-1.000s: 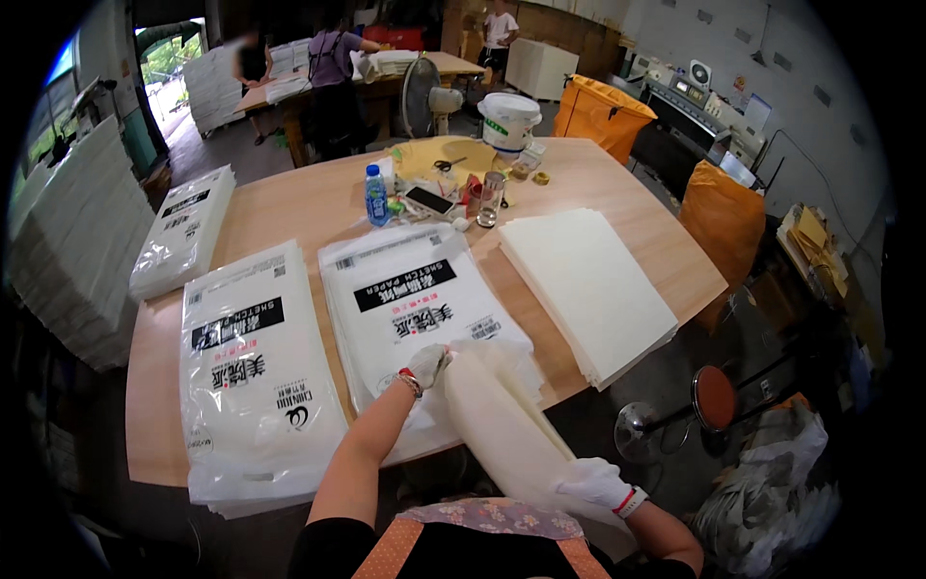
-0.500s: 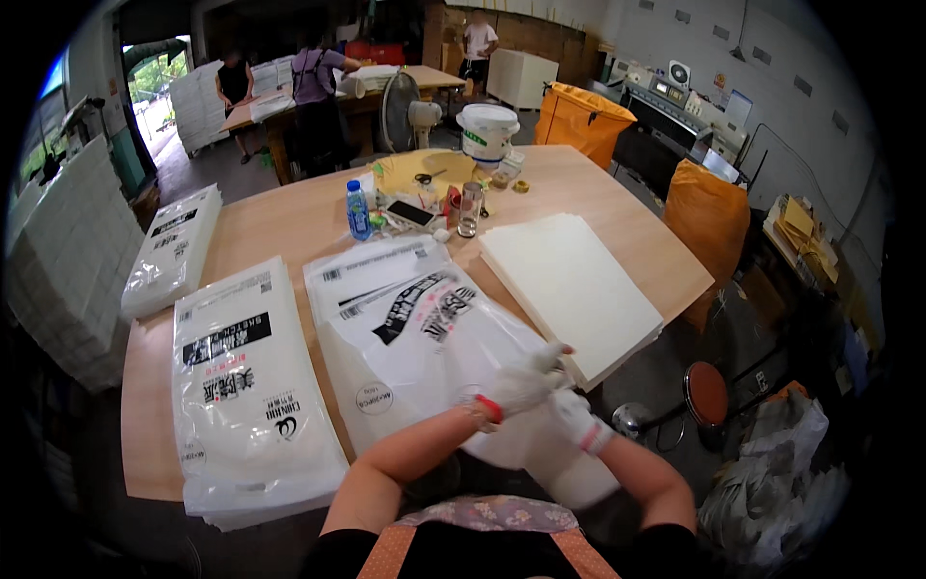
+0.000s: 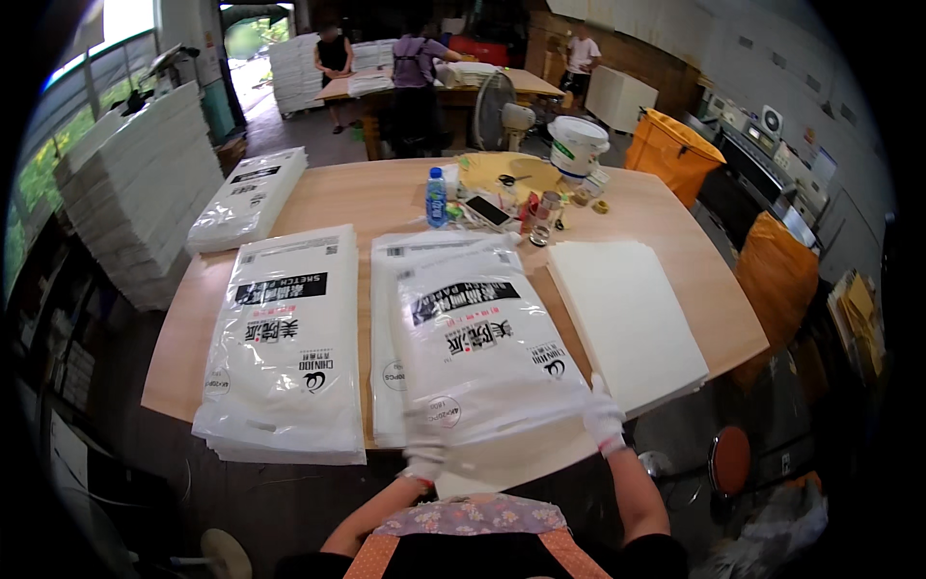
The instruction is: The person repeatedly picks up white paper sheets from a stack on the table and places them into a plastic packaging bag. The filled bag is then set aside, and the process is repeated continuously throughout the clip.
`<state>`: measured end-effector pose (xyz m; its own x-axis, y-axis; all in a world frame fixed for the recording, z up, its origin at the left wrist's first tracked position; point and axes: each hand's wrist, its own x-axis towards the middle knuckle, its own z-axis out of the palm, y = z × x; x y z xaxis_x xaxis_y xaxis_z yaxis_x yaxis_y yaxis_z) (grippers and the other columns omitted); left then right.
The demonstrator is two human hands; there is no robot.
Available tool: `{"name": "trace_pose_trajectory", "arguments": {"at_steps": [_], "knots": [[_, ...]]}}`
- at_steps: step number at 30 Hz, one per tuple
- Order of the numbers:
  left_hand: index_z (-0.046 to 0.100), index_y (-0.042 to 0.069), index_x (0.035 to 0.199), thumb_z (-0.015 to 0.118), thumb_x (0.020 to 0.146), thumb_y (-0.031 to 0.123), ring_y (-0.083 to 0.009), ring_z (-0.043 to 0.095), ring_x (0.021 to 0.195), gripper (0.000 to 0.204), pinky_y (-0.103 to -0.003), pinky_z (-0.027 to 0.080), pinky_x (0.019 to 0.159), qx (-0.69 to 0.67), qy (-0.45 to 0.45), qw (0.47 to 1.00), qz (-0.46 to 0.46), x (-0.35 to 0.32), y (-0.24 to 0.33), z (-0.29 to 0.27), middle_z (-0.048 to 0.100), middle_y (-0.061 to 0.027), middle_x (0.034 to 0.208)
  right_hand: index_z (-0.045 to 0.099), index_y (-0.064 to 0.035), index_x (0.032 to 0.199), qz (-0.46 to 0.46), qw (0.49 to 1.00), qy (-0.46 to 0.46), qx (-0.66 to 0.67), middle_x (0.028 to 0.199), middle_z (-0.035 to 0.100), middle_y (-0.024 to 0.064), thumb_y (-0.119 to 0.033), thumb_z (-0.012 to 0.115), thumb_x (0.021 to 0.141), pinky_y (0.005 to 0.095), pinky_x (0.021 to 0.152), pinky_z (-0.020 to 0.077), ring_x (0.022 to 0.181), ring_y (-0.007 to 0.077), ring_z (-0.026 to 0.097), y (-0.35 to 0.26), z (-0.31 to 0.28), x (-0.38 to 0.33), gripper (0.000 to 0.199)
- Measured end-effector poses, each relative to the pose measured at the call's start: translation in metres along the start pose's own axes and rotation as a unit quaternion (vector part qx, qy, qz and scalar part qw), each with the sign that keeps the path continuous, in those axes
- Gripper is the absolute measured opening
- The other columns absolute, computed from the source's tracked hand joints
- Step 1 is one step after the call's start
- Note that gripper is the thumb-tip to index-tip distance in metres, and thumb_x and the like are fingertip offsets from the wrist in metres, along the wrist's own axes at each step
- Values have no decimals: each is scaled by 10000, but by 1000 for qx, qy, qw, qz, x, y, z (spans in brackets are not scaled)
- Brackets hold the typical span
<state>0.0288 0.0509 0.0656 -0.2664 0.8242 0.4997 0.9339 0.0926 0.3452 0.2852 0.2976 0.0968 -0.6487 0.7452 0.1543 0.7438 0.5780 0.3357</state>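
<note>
At the lower middle of the frame, a printed plastic bag (image 3: 482,352) lay aslant near the front edge of the wooden table (image 3: 333,203), overlapping a pile of similar bags (image 3: 388,318). A cream sheet (image 3: 516,461) stuck out of its lower end, past the table's edge toward the apron (image 3: 471,517). The left hand (image 3: 424,452), in a white glove, was at the bag's lower left corner (motion blurred it), and I could not tell whether its fingers were together or apart. The right hand (image 3: 605,422), gloved too, was at the lower right corner, fingers pointing up the frame; whether they were clamped on the plastic could not be told.

To the right of the bag lay a stack of pale paper (image 3: 632,323); to the left, a thick pile of filled bags (image 3: 280,352). Above, in the upper middle, stood a blue-labelled bottle (image 3: 436,200), with a phone (image 3: 489,211) and a clear glass (image 3: 542,220) near it.
</note>
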Motion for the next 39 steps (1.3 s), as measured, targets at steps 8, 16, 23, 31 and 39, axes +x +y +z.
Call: {"name": "trace_pose_trajectory", "arguments": {"at_steps": [8,16,23,31,39], "knots": [[512,-12,999,578,839,112,-300,621,896,213,-382,484,760,-311,-121,857,-392,-207,-36,-4,607,-222,919,399,-45,1334,-49,910,-1,411,911,584,208,-110,479,809,423,450,432,488,301,505,-14,-19,-160,535],[508,12,802,480,777,27,-213,537,658,40,-333,446,622,-208,-62,884,-414,-166,-33,2,552,-111,734,516,-92,1201,34,912,-94,397,761,633,173,-120,464,854,431,573,492,678,349,615,-17,-1,-135,352],[469,15,718,434,688,-65,-209,486,587,92,-314,403,562,-302,22,932,-198,-26,-13,-59,460,-89,650,579,-53,1143,326,406,-143,842,959,626,72,-152,563,869,240,642,487,760,123,588,-38,74,-112,291],[508,54,824,456,882,108,-128,445,661,95,-254,417,619,60,491,866,-68,-6,-56,-200,467,-23,777,540,20,1190,95,371,-189,904,1132,595,82,-212,575,889,321,869,472,1001,167,576,-200,-55,9,382],[552,44,1075,509,912,246,-224,547,935,263,-384,471,829,-182,521,744,-376,-212,-402,-222,568,-69,1010,514,32,1196,-113,375,-441,807,1163,579,110,-240,518,936,328,899,449,1025,172,550,-394,-82,11,376]]}}
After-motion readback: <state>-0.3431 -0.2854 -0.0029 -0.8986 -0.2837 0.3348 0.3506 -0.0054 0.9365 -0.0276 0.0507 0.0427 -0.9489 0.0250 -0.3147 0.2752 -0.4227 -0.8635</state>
